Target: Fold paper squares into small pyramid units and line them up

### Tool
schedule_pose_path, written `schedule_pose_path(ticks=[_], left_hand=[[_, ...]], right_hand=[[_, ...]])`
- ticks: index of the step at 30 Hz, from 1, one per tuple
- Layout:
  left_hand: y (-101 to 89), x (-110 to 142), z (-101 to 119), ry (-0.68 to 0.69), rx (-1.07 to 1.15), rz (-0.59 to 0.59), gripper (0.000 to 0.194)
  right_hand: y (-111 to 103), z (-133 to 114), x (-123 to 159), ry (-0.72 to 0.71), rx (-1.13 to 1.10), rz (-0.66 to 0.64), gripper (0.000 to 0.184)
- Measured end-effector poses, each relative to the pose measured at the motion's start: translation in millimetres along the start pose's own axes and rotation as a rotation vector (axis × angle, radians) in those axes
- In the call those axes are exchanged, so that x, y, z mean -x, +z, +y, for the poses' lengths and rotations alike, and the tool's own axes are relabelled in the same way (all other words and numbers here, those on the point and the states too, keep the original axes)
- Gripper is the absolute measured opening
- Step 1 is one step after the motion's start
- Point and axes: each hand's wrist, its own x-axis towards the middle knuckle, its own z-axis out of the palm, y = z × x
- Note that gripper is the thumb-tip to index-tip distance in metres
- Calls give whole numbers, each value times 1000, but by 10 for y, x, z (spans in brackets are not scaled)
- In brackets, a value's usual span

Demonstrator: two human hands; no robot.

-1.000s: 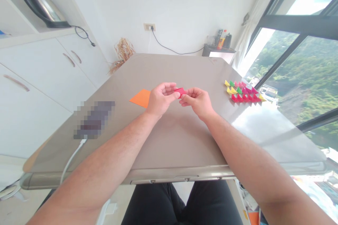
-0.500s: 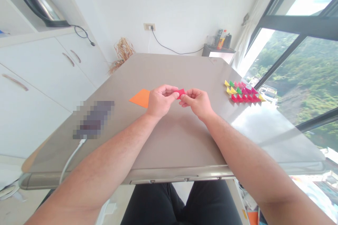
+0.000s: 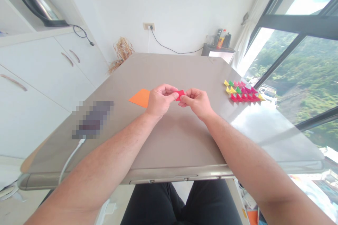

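Observation:
A small folded piece of red paper [image 3: 180, 94] is held above the middle of the grey table [image 3: 171, 137]. My left hand [image 3: 159, 101] pinches its left side with curled fingers. My right hand [image 3: 196, 102] pinches its right side, fingers closed too. Just behind my left hand an orange paper sheet [image 3: 140, 97] lies flat on the table, partly hidden by the hand.
Several small folded paper pieces [image 3: 243, 91] in yellow, green, pink and red sit in rows at the table's right edge by the window. A blurred dark object [image 3: 92, 119] with a white cable lies at the left. White cabinets stand left; a kettle [image 3: 39, 5] sits on the shelf.
Both hands keep pinching the red paper in the same place; the fingers shift slightly on it. The view drifts a little.

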Motion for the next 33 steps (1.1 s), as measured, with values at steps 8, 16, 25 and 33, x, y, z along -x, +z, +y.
schedule_pose_path(ticks=[8, 16, 25, 33], left_hand=[[-2, 3, -14, -55, -16, -74, 16], [-5, -6, 4, -86, 26, -33, 16], [-23, -27, -36, -36, 21, -3, 19], [5, 8, -81, -16, -98, -107, 23]], right_hand=[[1, -25, 1, -42, 32, 48, 23], [8, -42, 10, 16, 60, 19, 21], [30, -17, 9, 30, 133, 29, 14], [44, -20, 11, -81, 168, 109, 15]])
